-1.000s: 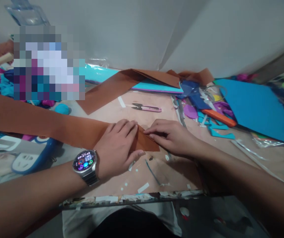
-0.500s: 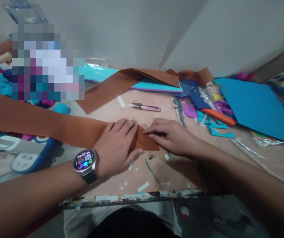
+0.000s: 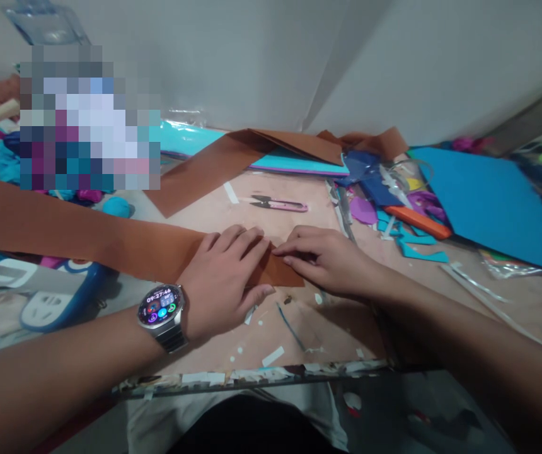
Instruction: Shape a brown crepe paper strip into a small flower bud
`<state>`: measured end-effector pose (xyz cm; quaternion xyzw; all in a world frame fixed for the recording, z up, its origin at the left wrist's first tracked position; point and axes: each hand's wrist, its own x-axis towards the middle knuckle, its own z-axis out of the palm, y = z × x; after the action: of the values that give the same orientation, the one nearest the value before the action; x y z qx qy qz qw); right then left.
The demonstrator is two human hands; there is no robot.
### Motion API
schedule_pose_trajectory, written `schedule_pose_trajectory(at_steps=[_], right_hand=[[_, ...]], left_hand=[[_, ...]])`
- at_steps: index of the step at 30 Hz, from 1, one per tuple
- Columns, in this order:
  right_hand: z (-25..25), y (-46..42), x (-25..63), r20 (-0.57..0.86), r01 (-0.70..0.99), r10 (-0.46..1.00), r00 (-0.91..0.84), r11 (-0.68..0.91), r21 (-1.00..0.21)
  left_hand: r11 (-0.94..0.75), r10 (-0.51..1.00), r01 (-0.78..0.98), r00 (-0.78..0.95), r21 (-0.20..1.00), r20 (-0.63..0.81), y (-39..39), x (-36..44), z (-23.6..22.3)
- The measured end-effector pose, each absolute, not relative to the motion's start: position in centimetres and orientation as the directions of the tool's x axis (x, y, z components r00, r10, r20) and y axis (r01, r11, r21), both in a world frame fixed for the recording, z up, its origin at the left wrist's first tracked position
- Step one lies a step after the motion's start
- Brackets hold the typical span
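A long brown strip [image 3: 143, 249] of thin, sheet-like material runs in from the left and ends under my hands. Palm down, my left hand [image 3: 226, 271] lies flat across it with the fingers spread, a watch [image 3: 161, 307] on its wrist. At the strip's right end, my right hand [image 3: 316, 255] pinches the brown edge between thumb and fingers, close to the left fingertips. Just beyond both hands lie small pink-handled thread snips [image 3: 280, 205]. Another brown strip [image 3: 214, 167] lies folded behind them.
Blue sheet [image 3: 498, 202] rests at the right beside an orange-handled cutter [image 3: 417, 222] and purple and blue scraps. A white-and-blue power strip [image 3: 53, 299] and turquoise ball [image 3: 116, 207] are at the left. A wall [image 3: 252, 63] closes off the back; the ragged table edge [image 3: 252, 377] is near me.
The fingers of my left hand have shifted very slightly toward the right hand. The right hand and the brown strip look almost unchanged.
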<state>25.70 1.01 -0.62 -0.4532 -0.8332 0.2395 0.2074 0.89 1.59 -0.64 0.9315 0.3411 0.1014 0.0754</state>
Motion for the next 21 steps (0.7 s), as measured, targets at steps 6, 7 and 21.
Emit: schedule_pose_trajectory(at_steps=[6, 7, 21], right_hand=[[-0.71, 1.03, 25.78, 0.137, 0.658, 0.852, -0.506, 0.484, -0.577], [-0.74, 1.04, 25.79, 0.138, 0.659, 0.851, -0.506, 0.485, -0.575], [-0.61, 0.93, 25.69, 0.119, 0.684, 0.859, -0.498, 0.473, -0.555]], left_hand=[[-0.778, 0.625, 0.595, 0.766, 0.203, 0.151, 1.53, 0.92, -0.77], [-0.782, 0.62, 0.59, 0.77, 0.201, 0.152, 1.5, 0.93, -0.8], [-0.768, 0.637, 0.61, 0.759, 0.197, 0.133, 1.78, 1.04, -0.95]])
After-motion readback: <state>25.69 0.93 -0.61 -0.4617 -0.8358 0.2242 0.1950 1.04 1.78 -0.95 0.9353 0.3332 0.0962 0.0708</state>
